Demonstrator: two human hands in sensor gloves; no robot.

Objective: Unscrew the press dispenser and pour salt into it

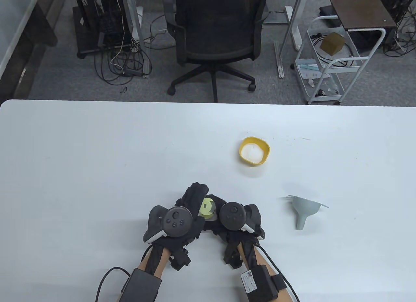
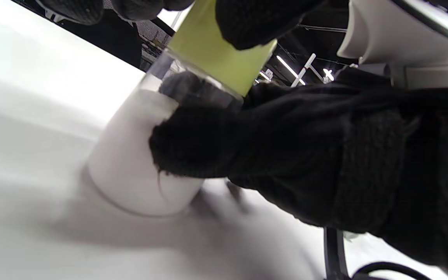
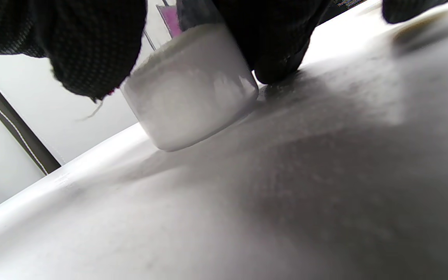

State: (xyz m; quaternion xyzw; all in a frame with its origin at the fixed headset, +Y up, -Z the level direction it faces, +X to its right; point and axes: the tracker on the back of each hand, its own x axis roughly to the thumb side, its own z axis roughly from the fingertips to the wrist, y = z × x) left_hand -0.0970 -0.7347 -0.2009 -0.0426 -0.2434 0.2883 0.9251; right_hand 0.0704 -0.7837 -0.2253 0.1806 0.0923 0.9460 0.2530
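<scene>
The press dispenser (image 1: 207, 208) stands upright on the white table (image 1: 97, 159) near the front edge, between both hands. It has a yellow-green cap (image 2: 216, 50) and a clear body (image 3: 193, 89) partly filled with white salt. My left hand (image 1: 194, 198) grips the cap from above in the left wrist view. My right hand (image 1: 218, 201) holds the body low down, with its fingers (image 3: 91, 50) around the sides. A yellow bowl (image 1: 243, 146) holding salt (image 1: 253, 153) sits further back to the right. A grey funnel (image 1: 304, 211) lies on its side at the right.
An office chair (image 1: 216, 38) and a white cart (image 1: 328, 64) stand beyond the table's far edge. Cables run from both wrists off the table's front edge.
</scene>
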